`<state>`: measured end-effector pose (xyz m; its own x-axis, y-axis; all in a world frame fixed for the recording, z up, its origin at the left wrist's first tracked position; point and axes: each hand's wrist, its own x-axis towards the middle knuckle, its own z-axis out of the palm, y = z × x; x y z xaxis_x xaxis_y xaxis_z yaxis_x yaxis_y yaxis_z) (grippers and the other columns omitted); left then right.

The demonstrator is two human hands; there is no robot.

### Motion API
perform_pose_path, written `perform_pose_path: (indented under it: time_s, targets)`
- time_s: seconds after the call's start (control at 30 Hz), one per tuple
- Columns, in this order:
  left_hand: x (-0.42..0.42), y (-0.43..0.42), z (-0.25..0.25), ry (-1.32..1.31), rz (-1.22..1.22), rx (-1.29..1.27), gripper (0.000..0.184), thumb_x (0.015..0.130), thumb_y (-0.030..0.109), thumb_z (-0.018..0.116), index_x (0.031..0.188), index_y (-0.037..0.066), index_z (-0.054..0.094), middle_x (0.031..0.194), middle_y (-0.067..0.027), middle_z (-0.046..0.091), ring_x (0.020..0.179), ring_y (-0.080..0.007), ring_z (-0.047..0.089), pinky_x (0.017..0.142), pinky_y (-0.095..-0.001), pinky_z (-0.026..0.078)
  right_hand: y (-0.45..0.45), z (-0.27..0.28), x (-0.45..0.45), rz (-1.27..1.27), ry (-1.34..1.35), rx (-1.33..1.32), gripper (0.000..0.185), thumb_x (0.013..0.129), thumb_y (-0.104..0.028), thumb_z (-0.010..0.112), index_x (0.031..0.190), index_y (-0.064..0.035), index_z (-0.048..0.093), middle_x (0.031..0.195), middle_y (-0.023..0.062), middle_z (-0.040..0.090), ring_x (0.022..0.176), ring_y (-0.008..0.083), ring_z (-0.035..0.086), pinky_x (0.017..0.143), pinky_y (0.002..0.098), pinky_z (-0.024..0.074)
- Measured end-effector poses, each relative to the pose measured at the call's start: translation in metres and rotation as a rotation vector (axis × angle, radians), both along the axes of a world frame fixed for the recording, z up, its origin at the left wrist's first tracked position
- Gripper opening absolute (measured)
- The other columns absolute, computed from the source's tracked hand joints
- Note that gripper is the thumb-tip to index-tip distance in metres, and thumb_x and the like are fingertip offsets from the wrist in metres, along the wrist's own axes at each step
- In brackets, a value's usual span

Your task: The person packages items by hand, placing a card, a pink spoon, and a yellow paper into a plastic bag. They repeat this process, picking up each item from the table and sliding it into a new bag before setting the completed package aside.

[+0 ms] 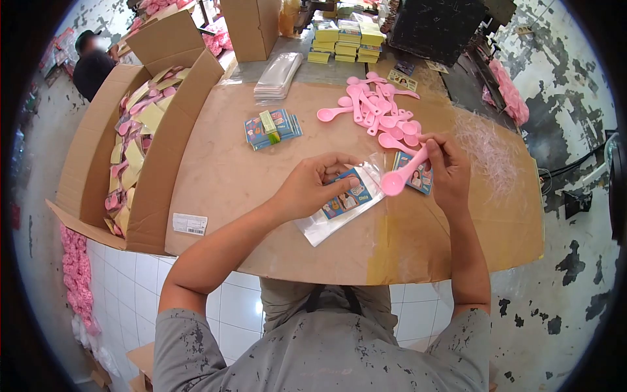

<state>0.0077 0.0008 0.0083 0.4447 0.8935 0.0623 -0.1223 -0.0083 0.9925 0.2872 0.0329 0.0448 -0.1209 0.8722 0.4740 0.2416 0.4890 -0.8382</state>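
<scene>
My left hand [307, 186] grips a clear plastic bag [319, 232] together with a blue printed card [339, 206], thumb on top. Whether the card is inside the bag or lying on it, I cannot tell for certain. Between the thumb and fingers of my right hand [450, 171] is the handle of a pink measuring spoon [395, 183]. The spoon's bowl points down left, close to the bag's upper right end. Partly hidden behind that spoon lies a stack of blue cards [423, 181]. A heap of pink spoons [372, 108] spreads just beyond.
At left stands an open carton [147, 209] full of packed spoons and cards. A banded card bundle [258, 130], stacked clear bags [279, 73] and yellow-edged card stacks [346, 39] lie farther back. Plastic shreds [486, 147] lie right. A person [95, 68] is at upper left.
</scene>
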Motion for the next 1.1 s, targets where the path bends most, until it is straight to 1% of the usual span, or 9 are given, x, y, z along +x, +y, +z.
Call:
perform_pose_path:
  time_s: [0.1, 0.2, 0.3, 0.5, 0.57, 0.7, 0.87, 1.0, 1.1]
  targets:
    - [0.001, -0.003, 0.004, 0.002, -0.029, -0.015, 0.038, 0.103, 0.008, 0.067, 0.138, -0.002, 0.059, 0.120, -0.0107, 0.073, 0.108, -0.0111, 0.069, 0.088, -0.0259, 0.059, 0.005, -0.001, -0.004, -0.140, -0.128, 0.175, 0.017, 0.106, -0.014, 0.062, 0.111, -0.0014, 0.073, 0.094, 0.0001, 0.063, 0.076, 0.0056, 0.057, 0.064, 0.0228, 0.0456]
    - [0.001, -0.004, 0.007, -0.012, -0.036, -0.033, 0.038, 0.103, 0.009, 0.067, 0.138, -0.003, 0.059, 0.121, -0.0116, 0.073, 0.107, -0.0108, 0.070, 0.088, -0.0257, 0.059, 0.012, -0.004, 0.002, -0.160, -0.260, 0.150, 0.018, 0.106, -0.014, 0.062, 0.110, -0.0013, 0.074, 0.094, -0.0006, 0.064, 0.076, 0.0039, 0.057, 0.063, 0.0214, 0.0445]
    - [0.002, -0.005, 0.005, -0.007, -0.032, -0.030, 0.038, 0.103, 0.009, 0.067, 0.138, -0.003, 0.059, 0.120, -0.0107, 0.074, 0.105, -0.0101, 0.070, 0.087, -0.0251, 0.059, 0.002, 0.003, -0.008, -0.066, 0.005, -0.017, 0.017, 0.106, -0.013, 0.063, 0.111, -0.0012, 0.074, 0.093, 0.0006, 0.065, 0.074, 0.0042, 0.057, 0.062, 0.0214, 0.0447]
    - [0.004, -0.009, 0.011, 0.065, -0.031, -0.024, 0.035, 0.103, 0.009, 0.066, 0.136, -0.003, 0.062, 0.116, -0.0093, 0.075, 0.104, -0.0090, 0.069, 0.086, -0.0246, 0.059, -0.004, 0.017, -0.022, -0.025, -0.078, 0.029, 0.015, 0.105, -0.013, 0.066, 0.112, -0.0016, 0.073, 0.096, 0.0000, 0.065, 0.074, 0.0044, 0.058, 0.062, 0.0212, 0.0469]
    - [0.003, -0.010, 0.015, 0.131, -0.020, -0.041, 0.032, 0.104, 0.009, 0.066, 0.134, -0.004, 0.064, 0.115, -0.0089, 0.075, 0.103, -0.0088, 0.069, 0.087, -0.0247, 0.058, -0.007, 0.011, -0.029, -0.039, -0.028, 0.052, 0.015, 0.103, -0.014, 0.068, 0.111, -0.0015, 0.072, 0.098, 0.0012, 0.066, 0.076, 0.0054, 0.060, 0.063, 0.0215, 0.0478]
    - [0.007, -0.007, -0.003, 0.054, -0.017, -0.004, 0.030, 0.105, 0.013, 0.065, 0.131, -0.003, 0.067, 0.115, -0.0080, 0.076, 0.101, -0.0082, 0.069, 0.083, -0.0251, 0.058, -0.019, -0.003, -0.046, -0.009, 0.211, 0.037, 0.019, 0.101, -0.015, 0.072, 0.113, -0.0001, 0.068, 0.099, 0.0040, 0.067, 0.079, 0.0078, 0.063, 0.068, 0.0220, 0.0506]
    - [0.005, -0.006, -0.001, -0.003, -0.045, -0.049, 0.031, 0.107, 0.017, 0.062, 0.131, -0.002, 0.066, 0.115, -0.0086, 0.076, 0.097, -0.0083, 0.070, 0.079, -0.0239, 0.057, -0.018, -0.013, -0.034, 0.367, 0.076, -0.136, 0.021, 0.101, -0.012, 0.070, 0.117, 0.0015, 0.064, 0.112, 0.0076, 0.067, 0.105, 0.0151, 0.064, 0.094, 0.0328, 0.0508]
    - [0.001, -0.007, 0.009, -0.068, -0.121, -0.133, 0.033, 0.107, 0.018, 0.062, 0.134, -0.001, 0.063, 0.112, -0.0098, 0.076, 0.098, -0.0088, 0.069, 0.084, -0.0248, 0.055, -0.012, 0.013, -0.041, 0.468, 0.276, -0.251, 0.015, 0.098, -0.008, 0.071, 0.111, -0.0022, 0.069, 0.125, 0.0086, 0.066, 0.123, 0.0220, 0.060, 0.110, 0.0410, 0.0432]
    - [0.000, -0.004, 0.002, -0.105, -0.188, -0.103, 0.035, 0.107, 0.020, 0.063, 0.136, 0.000, 0.060, 0.115, -0.0103, 0.075, 0.104, -0.0104, 0.069, 0.089, -0.0272, 0.054, -0.013, 0.022, -0.051, 0.446, -0.147, 0.162, 0.009, 0.094, -0.008, 0.074, 0.102, -0.0040, 0.072, 0.126, 0.0096, 0.067, 0.123, 0.0250, 0.061, 0.109, 0.0414, 0.0443]
